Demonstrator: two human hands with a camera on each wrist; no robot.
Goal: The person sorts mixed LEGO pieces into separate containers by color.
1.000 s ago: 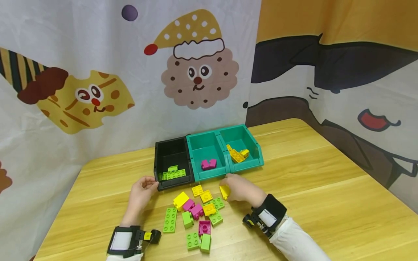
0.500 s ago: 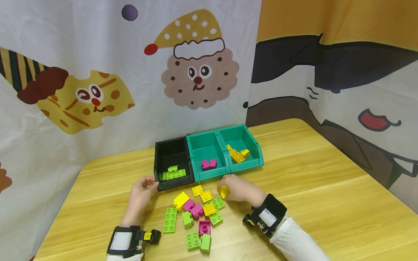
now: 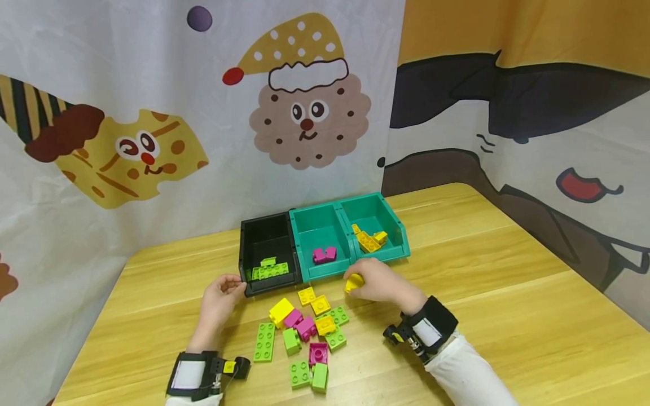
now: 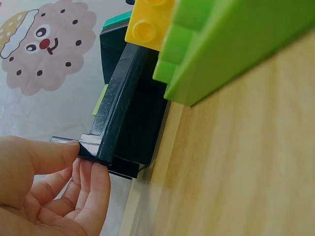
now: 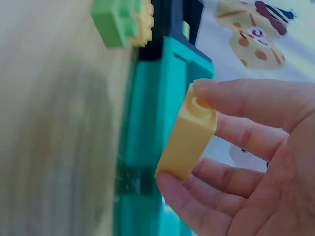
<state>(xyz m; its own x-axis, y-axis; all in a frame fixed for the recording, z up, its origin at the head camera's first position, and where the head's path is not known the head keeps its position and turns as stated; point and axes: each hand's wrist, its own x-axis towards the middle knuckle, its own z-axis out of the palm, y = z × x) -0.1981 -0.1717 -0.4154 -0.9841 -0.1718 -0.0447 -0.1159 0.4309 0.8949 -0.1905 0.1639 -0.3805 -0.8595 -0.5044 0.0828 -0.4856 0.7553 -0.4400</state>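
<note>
My right hand (image 3: 381, 282) pinches a yellow toy building brick (image 5: 189, 140) between thumb and fingers, in front of the teal bins. At the front left corner of the black bin (image 3: 271, 286), my left hand (image 3: 220, 299) grips the rim; the left wrist view has the thumb above the edge and fingers below. Green bricks (image 3: 271, 272) lie in the black bin. Pink bricks (image 3: 325, 255) are in the middle teal bin (image 3: 317, 220), and yellow bricks (image 3: 369, 242) in the right teal bin (image 3: 373, 210).
Loose bricks lie before the bins on the wooden table (image 3: 482, 270): a long green brick (image 3: 264, 342), a pink brick (image 3: 318, 354), a yellow brick (image 3: 320, 305) and several others. A printed curtain (image 3: 218, 186) hangs behind the table.
My right hand has lifted the yellow brick and moved it toward the teal bins, away from the loose bricks. The left hand stays at the black bin's corner.
</note>
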